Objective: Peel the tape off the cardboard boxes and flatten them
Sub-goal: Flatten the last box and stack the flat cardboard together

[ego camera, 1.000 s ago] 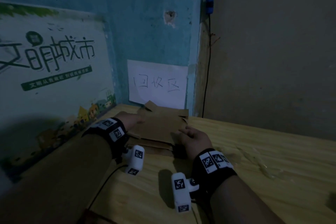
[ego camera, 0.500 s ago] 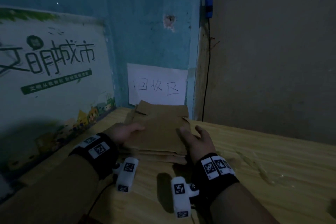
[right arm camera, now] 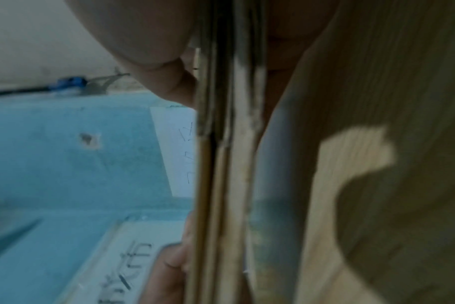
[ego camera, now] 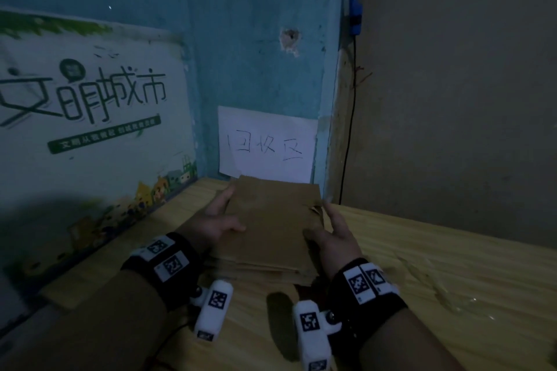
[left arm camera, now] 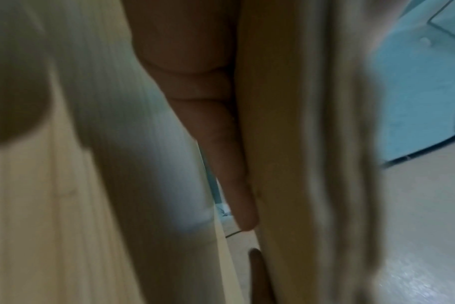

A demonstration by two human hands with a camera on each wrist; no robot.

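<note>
a stack of flattened cardboard boxes (ego camera: pixel 271 229) lies on a pale wooden table (ego camera: pixel 437 295), pushed into the far corner where a blue wall (ego camera: pixel 241 24) meets a grey wall (ego camera: pixel 452 84). the far edge of the stack sits just below a white paper sign (ego camera: pixel 268 144) with handwritten characters, taped low on the blue wall. a printed poster (ego camera: pixel 90 117) leans along the left side, and a thin black cable (ego camera: pixel 349 129) runs down the corner seam.

the left hand (ego camera: pixel 215 221) grasps the stack's left edge, thumb lying over the top sheet and fingers reaching along the side toward the far corner. the left wrist view shows fingers (left arm camera: pixel 229 164) pressed flat against the underside of the cardboard, with the table just beneath. the right hand (ego camera: pixel 334 238) grasps the right edge, thumb on top and index finger stretched along the side. the right wrist view shows several layered cardboard edges (right arm camera: pixel 221 185), uneven and slightly splayed, pinched between thumb and fingers.

the near edges of the sheets are staggered, not flush. open table stretches to the right of the stack and toward the viewer. the left side is tight against the poster, and the far side is closed off by the walls. both wrists wear black bands with white marker tags.
</note>
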